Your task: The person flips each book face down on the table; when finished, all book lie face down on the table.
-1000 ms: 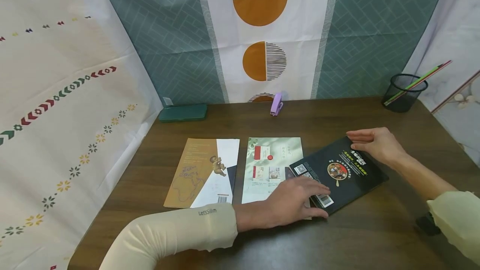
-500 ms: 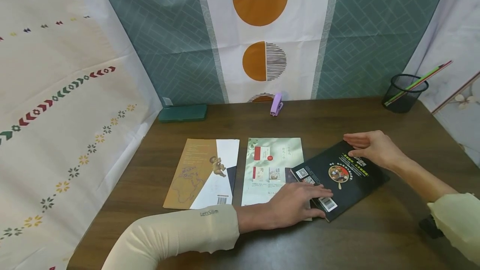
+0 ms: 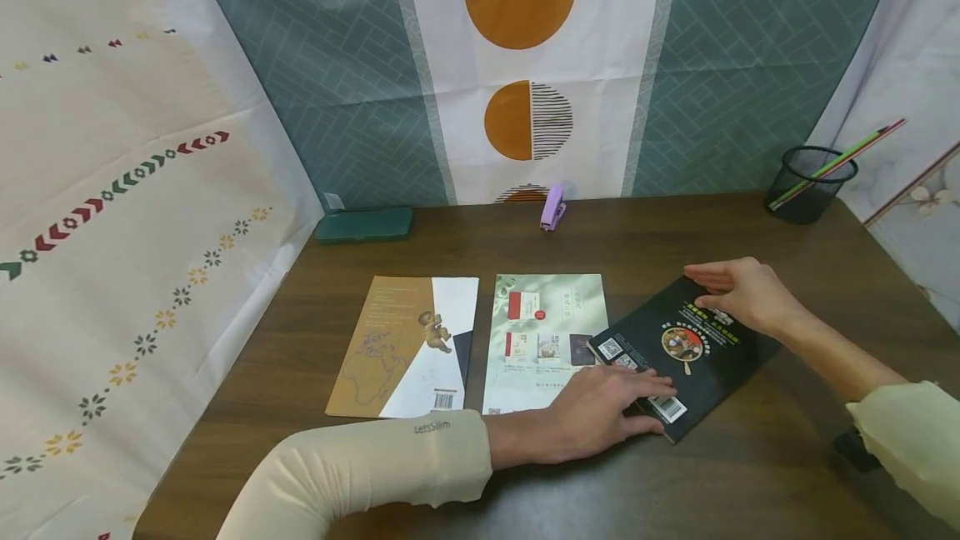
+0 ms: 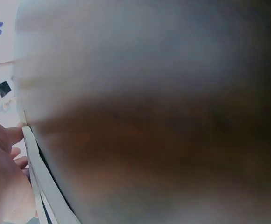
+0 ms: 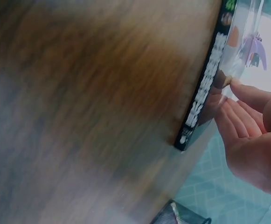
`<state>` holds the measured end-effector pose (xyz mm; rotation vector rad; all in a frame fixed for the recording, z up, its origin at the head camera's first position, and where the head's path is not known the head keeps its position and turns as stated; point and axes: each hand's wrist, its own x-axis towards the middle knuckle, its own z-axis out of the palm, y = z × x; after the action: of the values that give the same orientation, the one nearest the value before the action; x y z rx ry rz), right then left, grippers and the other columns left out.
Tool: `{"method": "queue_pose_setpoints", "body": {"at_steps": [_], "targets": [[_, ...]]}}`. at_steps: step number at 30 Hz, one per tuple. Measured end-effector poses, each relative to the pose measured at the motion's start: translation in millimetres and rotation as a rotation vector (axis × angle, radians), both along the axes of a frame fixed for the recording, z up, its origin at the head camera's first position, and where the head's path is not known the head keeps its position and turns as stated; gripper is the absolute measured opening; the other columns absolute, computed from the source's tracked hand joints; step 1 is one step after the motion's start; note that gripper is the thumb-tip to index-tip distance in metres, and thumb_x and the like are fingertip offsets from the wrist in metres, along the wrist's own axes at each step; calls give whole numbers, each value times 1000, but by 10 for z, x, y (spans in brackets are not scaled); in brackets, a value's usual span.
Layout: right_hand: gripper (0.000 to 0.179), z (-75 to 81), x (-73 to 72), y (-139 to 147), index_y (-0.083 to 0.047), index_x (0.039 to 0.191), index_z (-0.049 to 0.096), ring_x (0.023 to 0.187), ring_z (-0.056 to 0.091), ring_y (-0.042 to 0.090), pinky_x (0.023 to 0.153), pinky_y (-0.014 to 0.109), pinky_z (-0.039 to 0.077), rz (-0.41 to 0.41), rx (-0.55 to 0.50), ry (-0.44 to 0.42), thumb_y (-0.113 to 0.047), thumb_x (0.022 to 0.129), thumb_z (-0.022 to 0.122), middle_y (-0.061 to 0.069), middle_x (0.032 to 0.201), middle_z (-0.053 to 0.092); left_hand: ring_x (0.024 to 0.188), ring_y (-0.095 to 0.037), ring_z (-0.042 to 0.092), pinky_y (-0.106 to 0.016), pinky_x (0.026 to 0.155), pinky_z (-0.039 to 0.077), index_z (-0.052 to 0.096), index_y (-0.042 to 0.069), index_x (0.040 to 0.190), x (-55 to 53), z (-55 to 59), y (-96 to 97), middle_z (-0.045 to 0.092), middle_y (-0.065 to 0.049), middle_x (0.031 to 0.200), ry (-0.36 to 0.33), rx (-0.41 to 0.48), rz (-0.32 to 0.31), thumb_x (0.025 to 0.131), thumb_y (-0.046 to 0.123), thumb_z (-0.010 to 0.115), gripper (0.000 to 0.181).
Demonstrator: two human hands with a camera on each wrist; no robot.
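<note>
A black book (image 3: 708, 386) with a round food picture, QR codes and a barcode lies slanted on the table, its left corner over the edge of a pale green booklet (image 3: 555, 315). Straight fingers of my left hand (image 3: 596, 411) rest on its lower left end, thumb by the near corner. At the far right end my right hand (image 3: 750, 298) touches it with fingers extended and thumb on the cover. The right wrist view shows the book's spine (image 5: 203, 88) beside that hand (image 5: 261, 144). In the left wrist view my left hand (image 4: 9, 177) lies alongside pale page edges (image 4: 46, 186).
A brown-and-white book (image 3: 405, 357) lies left of the green booklet. Along the back of the wooden table (image 3: 645, 244) are a dark green case (image 3: 363, 225), a purple stapler (image 3: 553, 208) and a black mesh pen cup (image 3: 806, 194) holding pencils (image 3: 870, 140). Fabric hangs behind.
The black book has turned slightly counter-clockwise: its near end moved right and its far corner a little left. My left hand moved right with it; my right hand shifted slightly left.
</note>
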<state>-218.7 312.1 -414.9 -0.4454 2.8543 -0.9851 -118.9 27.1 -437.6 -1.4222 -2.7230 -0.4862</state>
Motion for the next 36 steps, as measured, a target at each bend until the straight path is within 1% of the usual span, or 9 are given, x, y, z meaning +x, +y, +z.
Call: {"method": "queue_pose_setpoints", "body": {"at_steps": [8, 10, 13, 14, 20, 25, 27, 32, 36], "targets": [[68, 76, 82, 71, 14, 151, 48, 135, 54, 52, 107, 67, 43, -13, 3, -46, -12, 96, 80, 32, 147, 54, 141, -2, 51, -16, 110, 41, 65, 17, 147, -166, 97, -134, 63, 5, 149, -98, 130, -11, 101, 29, 77, 50], [74, 97, 133, 138, 15, 152, 45, 137, 51, 53, 106, 47, 52, -4, -10, -66, -15, 95, 82, 33, 149, 51, 144, -6, 49, -21, 112, 42, 63, 14, 149, -244, 143, -204, 61, 2, 152, -117, 166, 13, 100, 27, 78, 53], [84, 122, 225, 243, 16, 154, 40, 140, 46, 56, 104, 44, 54, 25, -13, -113, -18, 92, 85, 37, 153, 45, 145, -8, 49, -21, 110, 44, 57, 12, 154, -360, 197, -296, 56, 0, 157, -173, 189, 47, 99, 27, 79, 61], [87, 123, 251, 279, 17, 155, 38, 141, 44, 57, 101, 34, 55, 38, -15, -128, -18, 91, 86, 38, 154, 43, 142, -7, 52, -20, 108, 45, 54, 12, 157, -395, 204, -325, 54, -1, 158, -202, 186, 52, 99, 27, 79, 64], [95, 54, 397, 461, 18, 156, 34, 140, 41, 59, 89, 3, 40, 125, -44, -157, -13, 84, 90, 42, 156, 37, 122, -5, 62, -13, 94, 45, 50, 14, 160, -543, 174, -460, 56, 0, 157, -297, 130, 15, 101, 19, 77, 65], [90, -27, 483, 496, 17, 154, 40, 135, 42, -9, 90, 2, 41, 147, -67, -106, -8, 82, 90, 41, 154, 40, 137, -6, 57, -15, 98, 45, 58, 15, 154, -583, 139, -504, 55, 2, 157, -306, 109, -11, 103, 15, 74, 54], [88, -35, 493, 480, 15, 153, 43, 130, 39, -15, 89, 1, 40, 137, -41, -78, -8, 81, 90, 39, 153, 44, 131, -5, 60, -14, 94, 45, 61, 16, 152, -587, 137, -508, 57, 3, 155, -302, 112, -5, 103, 14, 74, 52], [86, 0, 502, 436, 14, 151, 47, 137, 51, 40, 86, 0, 37, 100, 60, -53, -9, 81, 91, 36, 150, 49, 115, -2, 65, -12, 83, 45, 66, 18, 148, -568, 142, -488, 62, 3, 150, -281, 116, 14, 101, 13, 76, 49], [84, 20, 495, 432, 14, 150, 48, 134, 50, 56, 93, 16, 51, 54, 107, -35, -8, 81, 91, 38, 147, 49, 114, 1, 66, -10, 81, 45, 69, 19, 144, -525, 146, -454, 65, 4, 145, -255, 100, 23, 98, 16, 80, 48]]}}
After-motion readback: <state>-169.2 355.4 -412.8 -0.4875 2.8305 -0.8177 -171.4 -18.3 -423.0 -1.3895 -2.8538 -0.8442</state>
